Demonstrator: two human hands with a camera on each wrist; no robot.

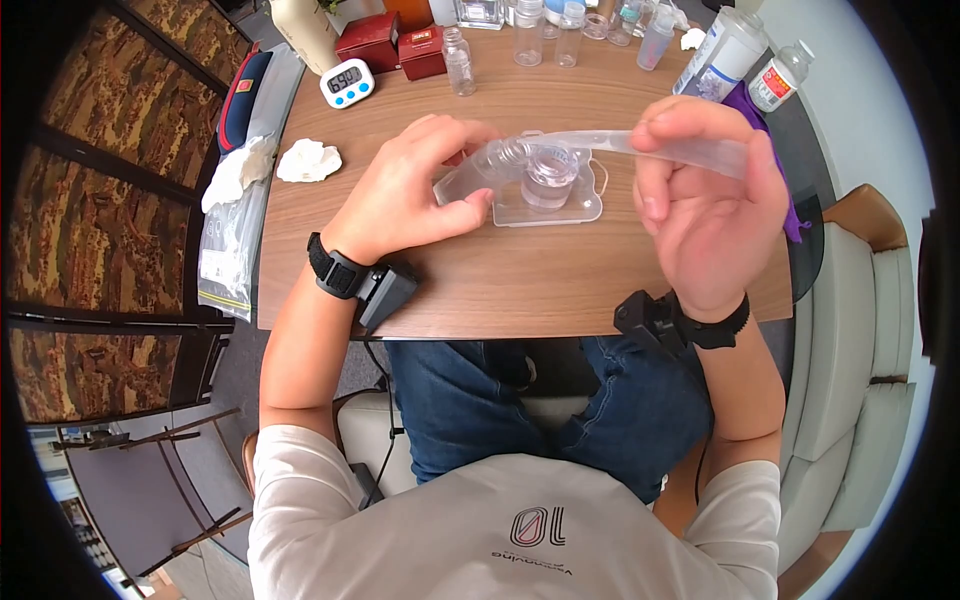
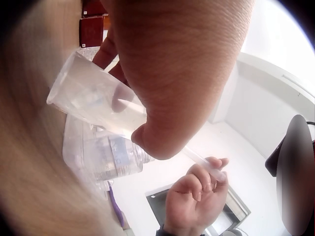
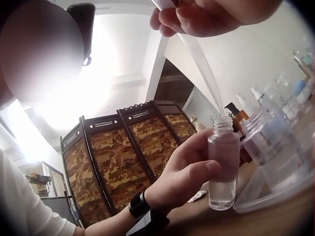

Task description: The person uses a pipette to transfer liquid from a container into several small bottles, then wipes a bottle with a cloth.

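Note:
My left hand [image 1: 405, 190] grips a small clear bottle [image 3: 222, 194], open at its threaded neck, with clear liquid in its lower part. In the right wrist view the bottle stands nearly upright, with its base close to the table. My right hand [image 1: 715, 215], raised at the right, pinches a translucent plastic dropper [image 1: 600, 142] between thumb and fingers. The dropper slants down to the left, its narrow tip right at the bottle's mouth in the right wrist view. Beside the bottle, a clear wide-mouthed jar [image 1: 548, 190] sits on a clear shallow plastic tray [image 1: 510, 215].
Several clear bottles, including an uncapped one [image 1: 459, 65], line the table's back edge near dark red boxes [image 1: 368, 42]. A white timer [image 1: 347, 84] and crumpled tissue [image 1: 308, 161] lie at left. Larger bottles [image 1: 722, 55] stand at back right by a purple cloth [image 1: 742, 98].

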